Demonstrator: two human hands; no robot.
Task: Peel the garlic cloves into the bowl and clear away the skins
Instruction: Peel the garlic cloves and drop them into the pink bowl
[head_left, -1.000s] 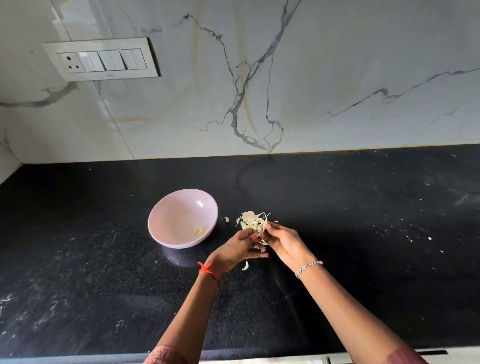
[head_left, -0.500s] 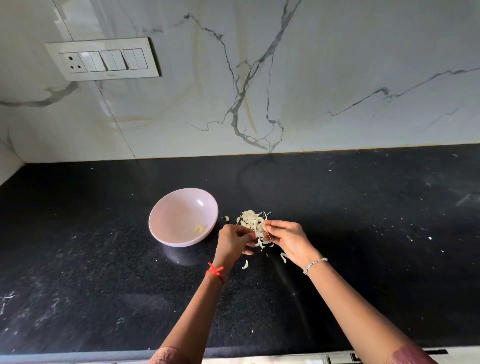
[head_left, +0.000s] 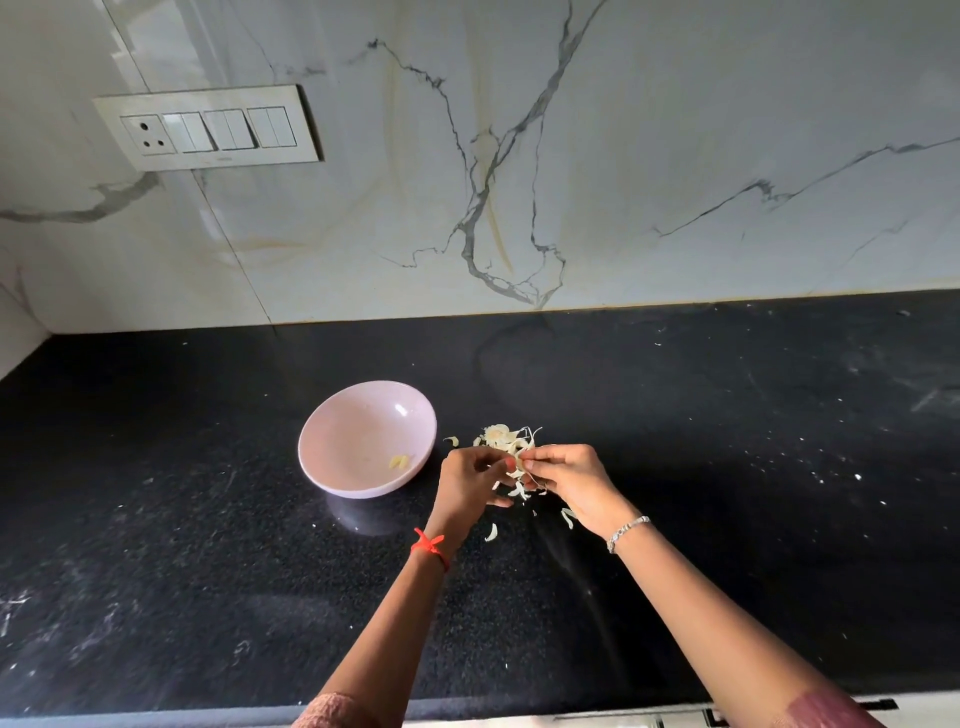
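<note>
Two hands are working at a clump of garlic skins just right of a pink bowl.

At far left the black surface (head_left: 156, 519) is running open into the corner, its back edge meeting the marble wall (head_left: 675, 130) below a switch panel (head_left: 208, 127). The pink bowl (head_left: 337, 415) is sitting mid-depth, well back from the front edge, and is holding one pale peeled clove (head_left: 399, 461) low on its near right side. Just beside the bowl, the left hand (head_left: 470, 480) is gripping the garlic skins (head_left: 501, 436) with curled fingers, and the right hand (head_left: 569, 480) is pinching the same clump from the other side. Whether a clove is hiding inside it cannot be told. Loose scraps (head_left: 491, 532) are lying nearer the front edge. Further right, open speckled surface is stretching to the frame edge.
</note>
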